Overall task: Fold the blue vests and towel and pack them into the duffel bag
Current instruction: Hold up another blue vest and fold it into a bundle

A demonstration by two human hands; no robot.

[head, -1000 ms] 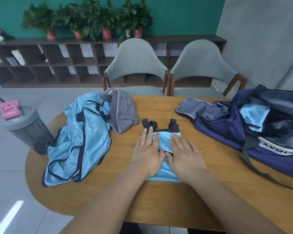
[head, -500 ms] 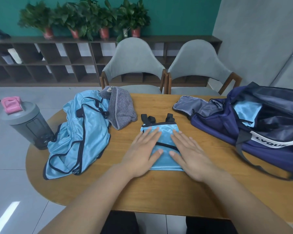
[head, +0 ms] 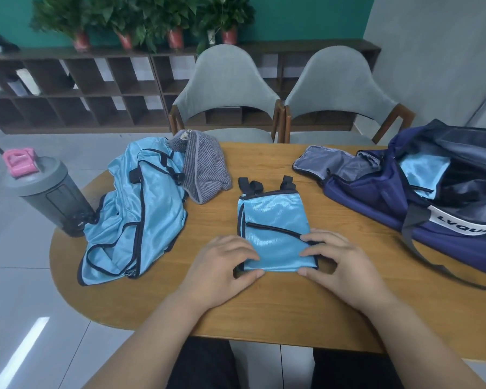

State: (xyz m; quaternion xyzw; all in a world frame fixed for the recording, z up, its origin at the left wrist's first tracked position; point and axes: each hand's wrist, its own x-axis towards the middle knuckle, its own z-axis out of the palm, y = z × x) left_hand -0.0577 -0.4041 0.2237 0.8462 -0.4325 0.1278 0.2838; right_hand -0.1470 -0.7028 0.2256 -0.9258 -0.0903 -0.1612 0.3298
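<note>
A folded light-blue vest point(head: 274, 228) with black trim lies flat in the middle of the wooden table point(head: 264, 307). My left hand point(head: 222, 268) pinches its near left corner and my right hand point(head: 337, 265) pinches its near right corner. An unfolded pile of blue vests point(head: 135, 209) lies at the left. Beside the pile sits a grey striped towel point(head: 205, 169), bunched up. At the right stands the open navy duffel bag point(head: 421, 192) with a blue vest point(head: 421, 169) showing inside.
A grey shaker bottle point(head: 51, 195) with a pink lid stands at the table's left edge. Two grey chairs point(head: 281, 88) stand behind the table, with a dark shelf unit and potted plants beyond. The bag's strap point(head: 438, 265) trails over the table at the right.
Both hands slid back from lying flat on the folded vest to its near edge. Their fingers now curl round the two near corners.
</note>
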